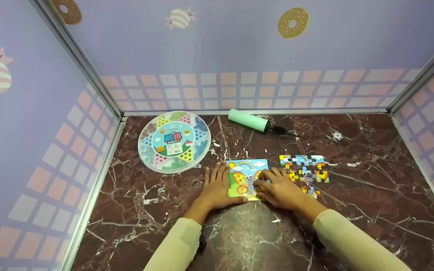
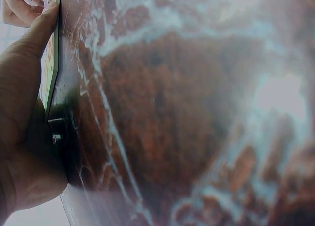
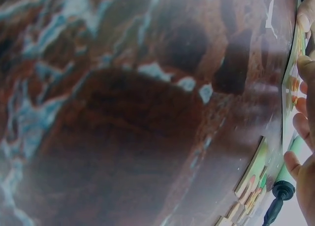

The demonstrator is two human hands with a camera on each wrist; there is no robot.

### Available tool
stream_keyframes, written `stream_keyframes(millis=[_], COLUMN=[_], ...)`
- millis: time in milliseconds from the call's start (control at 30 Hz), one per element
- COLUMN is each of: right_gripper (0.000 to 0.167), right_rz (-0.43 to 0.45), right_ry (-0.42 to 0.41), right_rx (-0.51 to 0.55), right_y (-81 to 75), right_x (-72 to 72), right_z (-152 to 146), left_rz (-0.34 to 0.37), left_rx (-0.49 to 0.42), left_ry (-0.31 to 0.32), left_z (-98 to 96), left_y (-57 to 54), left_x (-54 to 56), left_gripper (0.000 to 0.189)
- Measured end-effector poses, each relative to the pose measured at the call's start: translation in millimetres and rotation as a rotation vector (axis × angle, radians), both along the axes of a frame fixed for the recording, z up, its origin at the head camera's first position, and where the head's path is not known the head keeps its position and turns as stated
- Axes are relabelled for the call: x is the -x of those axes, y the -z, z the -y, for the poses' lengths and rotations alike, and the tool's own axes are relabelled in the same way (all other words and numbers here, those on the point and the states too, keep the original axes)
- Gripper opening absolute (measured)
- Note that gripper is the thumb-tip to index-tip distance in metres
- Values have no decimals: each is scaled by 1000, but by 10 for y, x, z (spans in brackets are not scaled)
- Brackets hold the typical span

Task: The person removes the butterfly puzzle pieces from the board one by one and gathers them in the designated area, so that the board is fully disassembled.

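A square butterfly puzzle board (image 1: 248, 167) lies flat near the middle of the table. My left hand (image 1: 217, 188) rests along its left side, fingers stretched forward and thumb laid over the front edge. In the left wrist view the thumb (image 2: 42, 31) reaches along the board's side. Over the right half of the board, my right hand (image 1: 279, 190) bends its fingers down and pinches a small orange puzzle piece (image 1: 261, 188), mostly hidden by the fingers. Several loose puzzle pieces (image 1: 307, 174) lie in rough rows right of the board, some partly behind the right hand.
A round Chinese checkers box (image 1: 196, 150) lies at the back left. Behind the board is a mint-green hand pump (image 1: 248, 119) with a black nozzle. A small round silver-white object (image 1: 337, 136) sits at the back right. Patterned walls (image 1: 232, 45) enclose the marble table.
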State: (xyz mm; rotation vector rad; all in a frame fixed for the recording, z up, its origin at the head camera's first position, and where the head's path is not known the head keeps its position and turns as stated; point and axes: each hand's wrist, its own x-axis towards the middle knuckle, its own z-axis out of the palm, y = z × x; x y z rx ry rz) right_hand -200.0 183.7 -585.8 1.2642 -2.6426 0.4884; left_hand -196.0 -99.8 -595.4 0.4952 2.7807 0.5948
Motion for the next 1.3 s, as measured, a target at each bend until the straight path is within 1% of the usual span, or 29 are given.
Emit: stream_keyframes(millis=[100,133,267,467,633,800,967,1300], right_gripper=[33,33,33,31,30,30,32,35], right_rz=[-2,-3,-1,2,-2,-4,9,47], right_ry=[-4,-4,-3,-10,-19,-19,-18,-14], right_rx=[-7,-10,-18,-15,-7,-12,-31,-67], right_y=[-14,-18,-28,-11,-4,-21,-55,-89], right_x=[6,8,6,14,23,26,19,22], right_z=[7,11,20,26,26,29,34,35], left_rz=[-1,0,-10,0,-25,-30,-34,-33], left_rx=[-22,-17,-17,-13,6,20,27,39], left_ry=[1,4,10,3,4,1,2,3], left_z=[12,11,6,-4,-17,-25,-26,-25], left_y=[76,74,26,6,-59,-100,-106,-78], left_x=[33,35,17,0,-30,-52,-54,-40], left_gripper=[137,137,136,133,130,129,130,131])
